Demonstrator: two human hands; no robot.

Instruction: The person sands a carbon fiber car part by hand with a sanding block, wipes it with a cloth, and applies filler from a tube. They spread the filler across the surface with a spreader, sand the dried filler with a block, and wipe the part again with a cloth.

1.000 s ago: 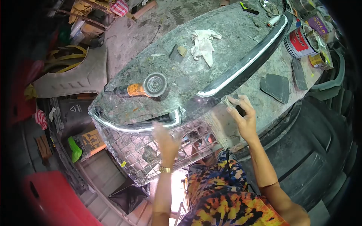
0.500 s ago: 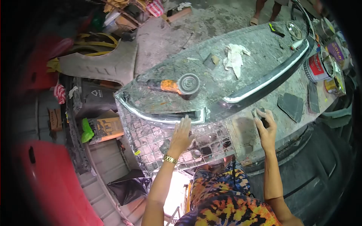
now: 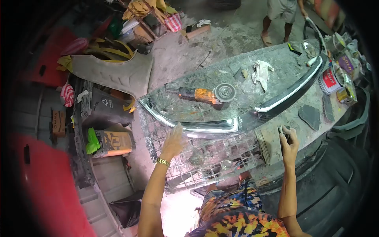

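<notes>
A long curved car bumper piece (image 3: 246,123), dark with pale bright strips, lies across the worktable (image 3: 189,152). My left hand (image 3: 173,144) is at its near edge on the left, fingers stretched out and fingertips right at the strip; it holds nothing. To the right, my right hand (image 3: 290,145) is held over the near side of the table, fingers closed around a thin, dark, flat piece (image 3: 282,138). Its exact kind I cannot tell. An orange angle grinder (image 3: 197,94) with a round disc lies behind the bumper piece.
A white cloth (image 3: 261,74) lies farther back. Dark flat sheets (image 3: 310,117) and paint cans (image 3: 329,81) are at the right. A grey fender (image 3: 114,71) stands at the left, above a cardboard box (image 3: 114,142). Another person (image 3: 281,15) stands beyond the table.
My left hand has slid left along the bumper piece's near edge. My right hand's fingers have closed more around the dark piece. The view has shifted, showing more of the other person.
</notes>
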